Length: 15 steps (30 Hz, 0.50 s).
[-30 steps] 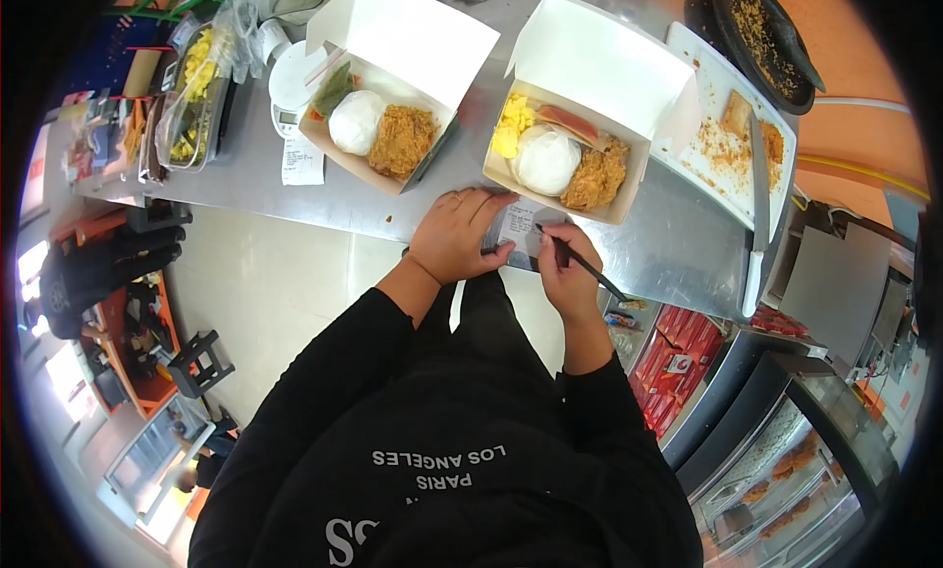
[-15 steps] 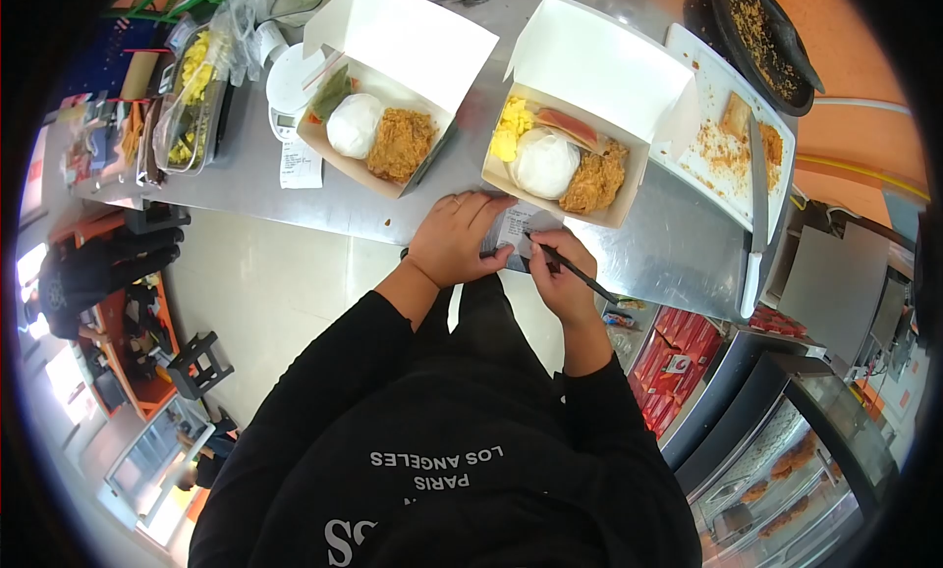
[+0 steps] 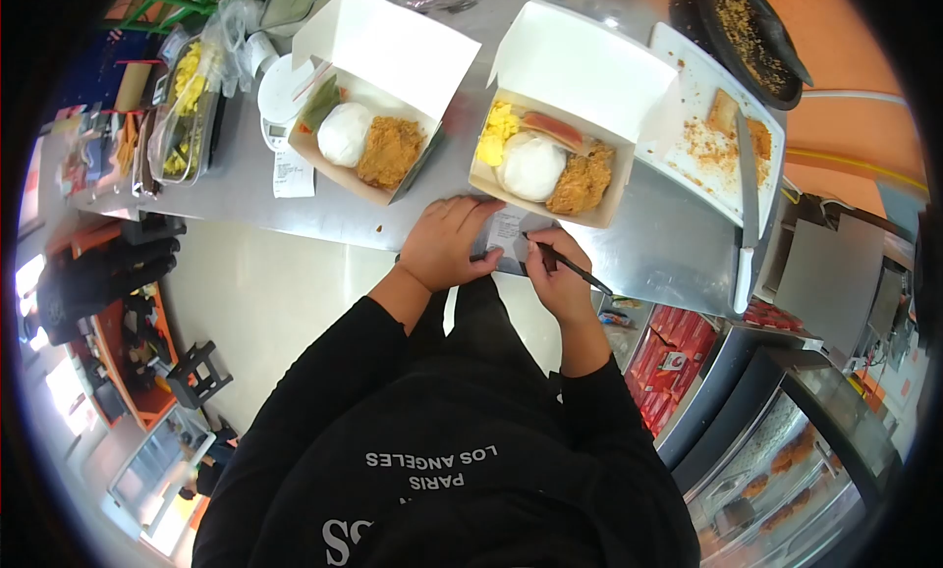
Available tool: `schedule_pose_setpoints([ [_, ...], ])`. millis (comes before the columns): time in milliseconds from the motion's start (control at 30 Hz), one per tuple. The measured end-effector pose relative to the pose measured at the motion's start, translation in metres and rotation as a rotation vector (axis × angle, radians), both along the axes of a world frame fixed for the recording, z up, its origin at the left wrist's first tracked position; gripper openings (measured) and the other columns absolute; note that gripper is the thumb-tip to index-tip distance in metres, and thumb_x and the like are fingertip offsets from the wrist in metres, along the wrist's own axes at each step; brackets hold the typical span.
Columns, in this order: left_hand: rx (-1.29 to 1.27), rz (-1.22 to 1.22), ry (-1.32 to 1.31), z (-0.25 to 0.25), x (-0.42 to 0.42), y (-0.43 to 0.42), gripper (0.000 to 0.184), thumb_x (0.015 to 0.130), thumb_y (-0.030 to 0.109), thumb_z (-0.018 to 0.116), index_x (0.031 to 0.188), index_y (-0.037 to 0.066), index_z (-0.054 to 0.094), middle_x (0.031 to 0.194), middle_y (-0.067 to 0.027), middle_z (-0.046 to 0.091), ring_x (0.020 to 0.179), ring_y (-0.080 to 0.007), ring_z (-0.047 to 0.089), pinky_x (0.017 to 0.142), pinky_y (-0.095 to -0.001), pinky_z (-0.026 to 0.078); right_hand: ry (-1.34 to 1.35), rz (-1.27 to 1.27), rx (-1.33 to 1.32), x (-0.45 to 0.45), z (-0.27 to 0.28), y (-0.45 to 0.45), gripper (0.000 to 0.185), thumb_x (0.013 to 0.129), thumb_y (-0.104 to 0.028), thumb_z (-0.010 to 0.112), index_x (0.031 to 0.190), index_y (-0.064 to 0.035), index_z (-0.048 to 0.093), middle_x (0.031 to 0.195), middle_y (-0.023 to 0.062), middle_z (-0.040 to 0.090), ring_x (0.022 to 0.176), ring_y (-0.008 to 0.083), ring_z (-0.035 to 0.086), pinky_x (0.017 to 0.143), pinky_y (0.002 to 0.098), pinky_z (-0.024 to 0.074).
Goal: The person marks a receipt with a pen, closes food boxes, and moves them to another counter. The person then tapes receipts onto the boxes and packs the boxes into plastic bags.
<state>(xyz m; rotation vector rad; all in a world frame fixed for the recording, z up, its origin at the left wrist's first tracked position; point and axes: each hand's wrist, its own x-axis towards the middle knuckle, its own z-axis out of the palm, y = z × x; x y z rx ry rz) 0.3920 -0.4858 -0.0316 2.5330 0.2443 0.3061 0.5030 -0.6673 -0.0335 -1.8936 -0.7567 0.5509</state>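
Two hands meet one slip [image 3: 505,230]: left [image 3: 447,244] pressing its edge, right [image 3: 562,273] pinching a pen [image 3: 580,270] over it.

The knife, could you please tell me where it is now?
In the head view, the knife lies at the right, its blade on the crumb-strewn white board.

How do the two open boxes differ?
The left box shows a green item; the right box, yellow pieces and a reddish strip. The left box stands nearer the scale, the right box nearer the cutting board. Both hold a white mound and a fried piece.
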Motion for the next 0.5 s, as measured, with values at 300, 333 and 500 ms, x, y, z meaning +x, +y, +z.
schedule_pose_setpoints([
  [300,0.098,-0.051,-0.03,-0.002,0.003,-0.002,0.066,0.068,0.028,0.08,0.127,0.005,0.059,0.108,-0.0173,0.062,0.102,-0.0388,0.061,0.091,-0.0479,0.048,-0.008,0.264,0.111,0.026,-0.003,-0.007,0.009,0.083,-0.008,0.069,0.091,-0.0052,0.067,0.081,0.0101,0.063,0.068,0.0231,0.061,0.06,0.035,0.0499],
  [333,0.115,-0.029,-0.037,-0.001,0.004,-0.006,0.068,0.069,0.028,0.079,0.129,0.006,0.058,0.109,-0.0161,0.062,0.104,-0.0383,0.06,0.093,-0.0474,0.047,0.078,0.258,0.017,0.031,0.006,-0.007,0.008,0.085,-0.009,0.068,0.092,-0.005,0.066,0.084,0.0101,0.064,0.067,0.0235,0.061,0.061,0.0334,0.05],
  [500,0.094,-0.033,0.026,-0.008,-0.001,-0.007,0.07,0.07,0.03,0.077,0.132,0.006,0.056,0.11,-0.0149,0.061,0.107,-0.0372,0.058,0.095,-0.0468,0.045,-0.053,-0.197,0.219,0.017,0.006,-0.002,0.009,0.087,-0.007,0.067,0.095,-0.0053,0.064,0.085,0.0118,0.064,0.07,0.0275,0.064,0.062,0.0351,0.0504],
])
